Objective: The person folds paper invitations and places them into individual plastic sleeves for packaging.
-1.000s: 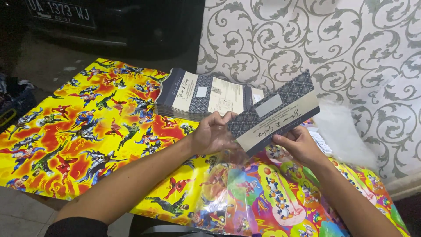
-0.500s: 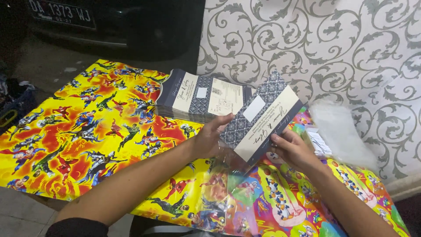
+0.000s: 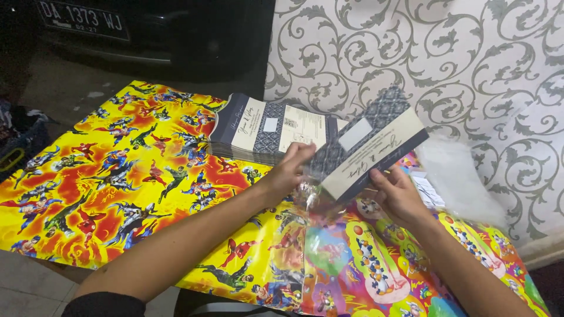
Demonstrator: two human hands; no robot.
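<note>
I have a long card (image 3: 367, 149) up off the counter (image 3: 88, 194), tilted so its far end points toward two o'clock. My left hand (image 3: 292, 170) is closed on its lower end at about eight o'clock, fingers curled over the edge; my right hand (image 3: 399, 194) is pinched on the long lower edge near four o'clock, thumb on top. A clear plastic sleeve (image 3: 320, 202) hangs crumpled around that lower end — whether the card is already partly inside it I cannot tell.

The card looks like stiff paperboard: flat, sharp-cornered, a dark patterned band, a cream strip and a small white label. I judge it light and rigid enough to hold by the edges, though a hard squeeze would likely crease it. The sleeve is thin, glossy and floppy — slippery, I expect, and best taken at its open mouth.

At eleven o'clock from my left hand lies a stack of the same cards (image 3: 270, 129), fanned slightly. The counter is covered with slick printed sheets (image 3: 352, 264), bright yellow and red with cartoon figures. A pile of clear bags (image 3: 455, 176) lies at three o'clock, against the grey scroll-patterned wall (image 3: 470, 58).
</note>
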